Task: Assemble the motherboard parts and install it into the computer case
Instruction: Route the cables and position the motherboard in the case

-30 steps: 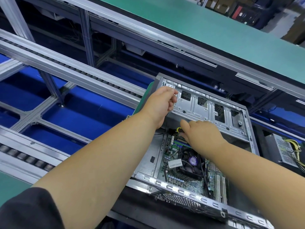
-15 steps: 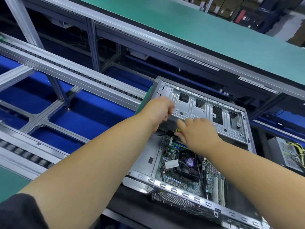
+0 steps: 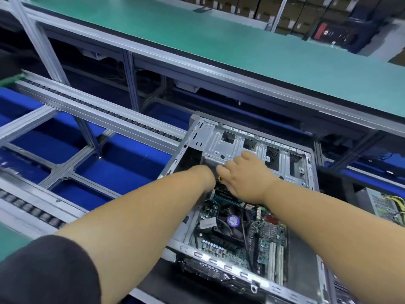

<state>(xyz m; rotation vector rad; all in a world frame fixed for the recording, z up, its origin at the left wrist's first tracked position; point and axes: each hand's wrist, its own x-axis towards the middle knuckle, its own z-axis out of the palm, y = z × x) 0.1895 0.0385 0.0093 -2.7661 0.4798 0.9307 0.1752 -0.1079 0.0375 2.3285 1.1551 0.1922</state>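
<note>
The open grey computer case (image 3: 232,148) lies on its side with the green motherboard (image 3: 269,235) inside, a black CPU fan (image 3: 232,222) at its middle. My left hand (image 3: 207,175) reaches into the case under the drive cage, with its fingers hidden. My right hand (image 3: 246,174) lies palm down at the cage's lower edge, above the board's top corner. A small yellow part (image 3: 219,178) peeks out beside its thumb. Whether that hand grips the part is hidden.
A roller conveyor rail (image 3: 92,108) and blue trays (image 3: 122,163) lie to the left. A green bench top (image 3: 219,42) runs behind. A grey power supply with yellow wires (image 3: 385,205) sits at the right edge.
My left hand left the case's top corner and went down inside the case. My right hand shifted slightly up toward the drive cage. The view tilted.
</note>
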